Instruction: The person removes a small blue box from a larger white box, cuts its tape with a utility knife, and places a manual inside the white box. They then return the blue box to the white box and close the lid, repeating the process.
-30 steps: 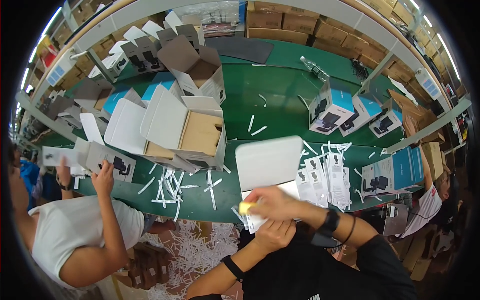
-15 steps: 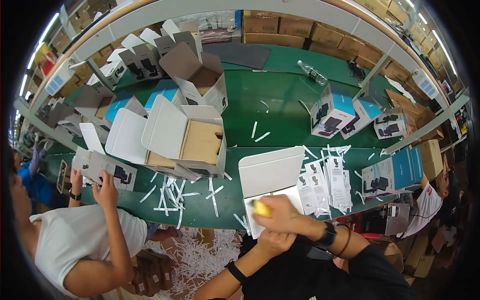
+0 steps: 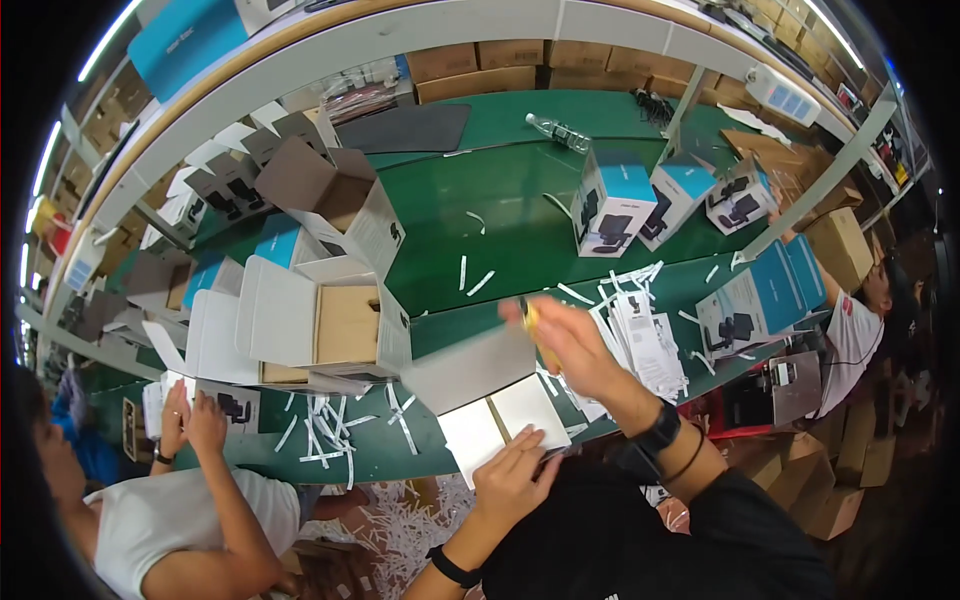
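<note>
A white carton (image 3: 472,437) stands in front of me with its lid (image 3: 475,370) tipped back and blurred. Two white inner flaps lie across its opening, parted by a narrow gap with brown showing below. My left hand (image 3: 512,470) lies on the right inner flap, fingers stretched out and the thumb by the box's near edge. My right hand (image 3: 578,350) is raised over the box's right side, its fingers wrapped round a yellow tool (image 3: 532,322) with a dark end. That tool is too smeared to tell its kind.
Printed leaflets (image 3: 640,345) and paper strips lie right of the carton. Opened boxes (image 3: 345,325) crowd the left, where a co-worker's hands (image 3: 190,420) handle another carton. Blue-topped boxes (image 3: 612,215) and a plastic bottle (image 3: 558,132) stand or lie farther back.
My right hand has lifted off the carton with the yellow tool. My left hand has moved from beside the right wrist onto the inner flap. The lid is moving, and the view has shifted.
</note>
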### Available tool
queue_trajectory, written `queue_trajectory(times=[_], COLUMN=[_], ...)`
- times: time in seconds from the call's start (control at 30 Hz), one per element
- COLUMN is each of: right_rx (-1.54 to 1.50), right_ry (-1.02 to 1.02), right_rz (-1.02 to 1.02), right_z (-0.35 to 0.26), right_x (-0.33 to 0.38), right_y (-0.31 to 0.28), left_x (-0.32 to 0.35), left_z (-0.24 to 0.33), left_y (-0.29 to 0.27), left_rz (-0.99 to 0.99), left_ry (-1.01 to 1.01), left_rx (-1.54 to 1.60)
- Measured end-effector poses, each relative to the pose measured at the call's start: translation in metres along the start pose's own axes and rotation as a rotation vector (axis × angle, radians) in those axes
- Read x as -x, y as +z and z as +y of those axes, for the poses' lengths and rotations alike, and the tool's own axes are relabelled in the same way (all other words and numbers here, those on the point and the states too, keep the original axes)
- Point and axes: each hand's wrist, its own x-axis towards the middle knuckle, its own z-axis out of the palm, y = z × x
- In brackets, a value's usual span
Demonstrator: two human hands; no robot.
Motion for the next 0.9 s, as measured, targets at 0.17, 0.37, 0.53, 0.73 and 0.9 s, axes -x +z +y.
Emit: queue_trajectory(times=[0.17, 0.37, 0.53, 0.73, 0.9], right_rx=[0.224, 0.409, 0.165, 0.090, 0.080], right_ry=[-0.178, 0.252, 0.704, 0.766, 0.799], right_rz=[-0.301, -0.104, -0.260, -0.237, -0.187], right_z=[-0.016, -0.057, -0.059, -0.053, -0.048], right_x=[0.086, 0.118, 0.126, 0.134, 0.138], right_y=[-0.033, -0.045, -0.047, -0.039, -0.040], left_x=[-0.003, 0.009, 0.032, 0.012, 0.000], left_z=[0.003, -0.022, -0.033, -0.013, -0.003], left_y=[-0.001, 0.000, 0.022, 0.025, 0.026], left_rz=[0.287, 0.087, 0.077, 0.126, 0.094], left_ry=[-0.504, -0.418, -0.418, -0.354, -0.308], left_rx=[0.955, 0.779, 0.773, 0.627, 0.672])
